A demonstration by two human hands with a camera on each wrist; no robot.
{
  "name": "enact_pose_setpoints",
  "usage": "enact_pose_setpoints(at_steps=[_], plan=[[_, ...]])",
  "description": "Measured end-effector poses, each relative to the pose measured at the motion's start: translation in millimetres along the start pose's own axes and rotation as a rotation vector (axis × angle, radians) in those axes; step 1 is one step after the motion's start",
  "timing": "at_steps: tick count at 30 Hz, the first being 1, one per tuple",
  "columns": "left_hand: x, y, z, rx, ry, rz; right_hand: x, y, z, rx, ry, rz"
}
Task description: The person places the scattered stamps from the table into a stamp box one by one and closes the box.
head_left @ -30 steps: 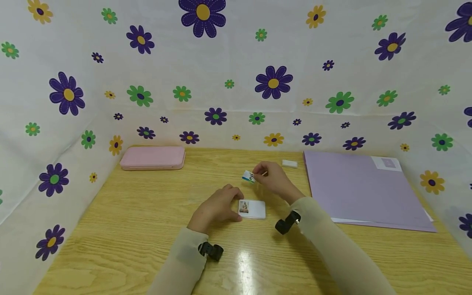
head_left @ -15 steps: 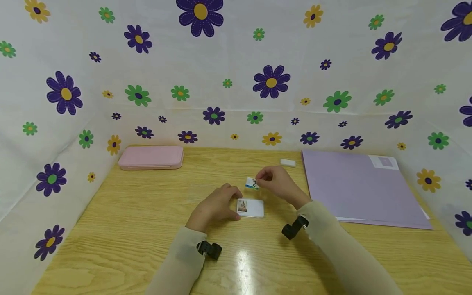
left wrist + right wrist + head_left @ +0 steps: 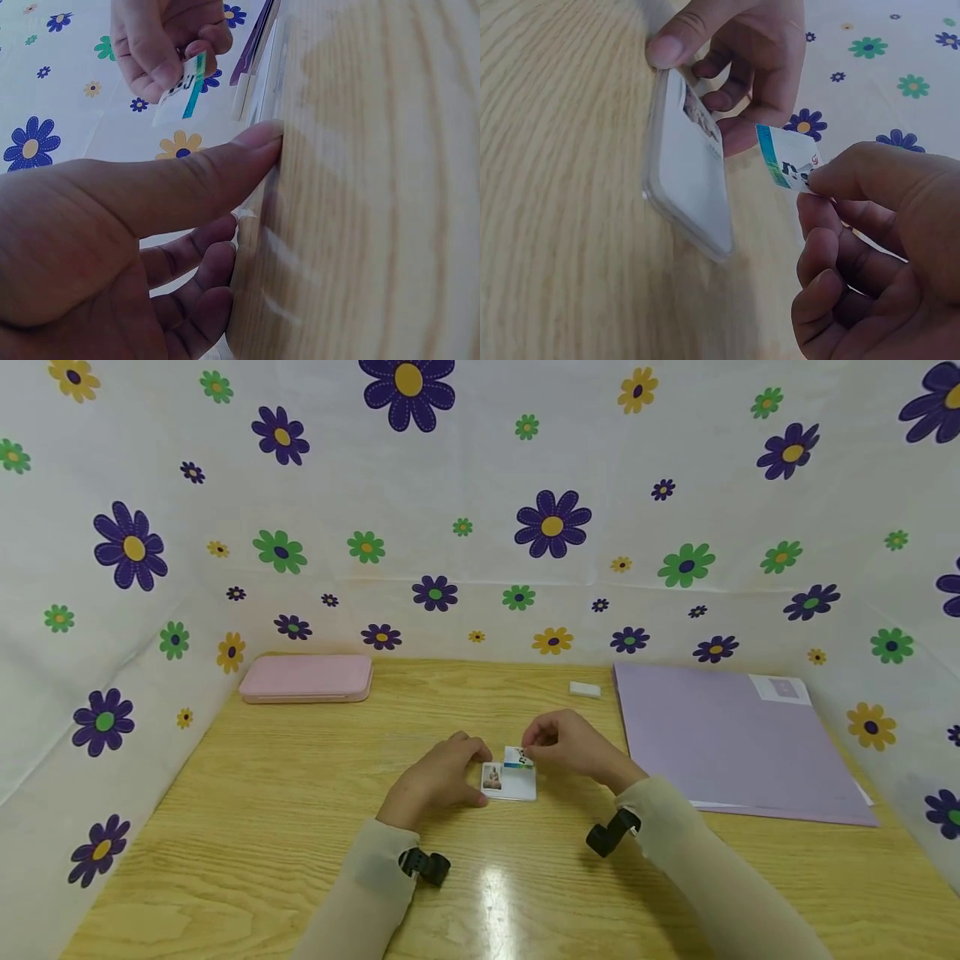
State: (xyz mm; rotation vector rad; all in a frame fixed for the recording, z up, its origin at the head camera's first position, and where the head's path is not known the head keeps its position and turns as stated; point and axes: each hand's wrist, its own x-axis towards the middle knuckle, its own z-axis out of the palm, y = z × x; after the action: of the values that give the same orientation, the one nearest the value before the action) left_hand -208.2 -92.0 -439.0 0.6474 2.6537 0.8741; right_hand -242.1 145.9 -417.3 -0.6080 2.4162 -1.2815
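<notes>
A flat white rectangular case (image 3: 520, 787) with rounded corners lies on the wooden table, a small picture at its left end. My left hand (image 3: 438, 777) grips that end, thumb on the near side and fingers on the far side. Above the case's far edge, my right hand (image 3: 573, 747) pinches a small postage stamp (image 3: 513, 757) between thumb and forefinger. The right wrist view shows the stamp (image 3: 784, 154) tilted and apart from the case (image 3: 690, 165), with a blue-green band along one notched edge. Its thumb covers one corner of the printed side.
A pink pencil case (image 3: 307, 679) sits at the back left. Behind my right hand is a small white block (image 3: 585, 690). A large purple folder (image 3: 735, 743) with papers under it lies to the right. Flower-printed cloth (image 3: 480, 468) walls the table's back and sides.
My right hand has brought the stamp nearer to me and slightly right, from beyond the white case to over its far edge. The left hand keeps its place on the case.
</notes>
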Motion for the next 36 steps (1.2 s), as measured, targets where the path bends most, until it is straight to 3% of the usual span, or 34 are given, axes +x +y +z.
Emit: enact_pose_setpoints(at_steps=[14,36], plan=[[-1.0,2.3,1.4,0.012,-0.001,0.000,-4.9,15,8,-0.012,-0.088,-0.018],[-2.2,4.4,-0.2,0.012,-0.001,-0.016,0.4,22,12,-0.056,-0.102,-0.040]])
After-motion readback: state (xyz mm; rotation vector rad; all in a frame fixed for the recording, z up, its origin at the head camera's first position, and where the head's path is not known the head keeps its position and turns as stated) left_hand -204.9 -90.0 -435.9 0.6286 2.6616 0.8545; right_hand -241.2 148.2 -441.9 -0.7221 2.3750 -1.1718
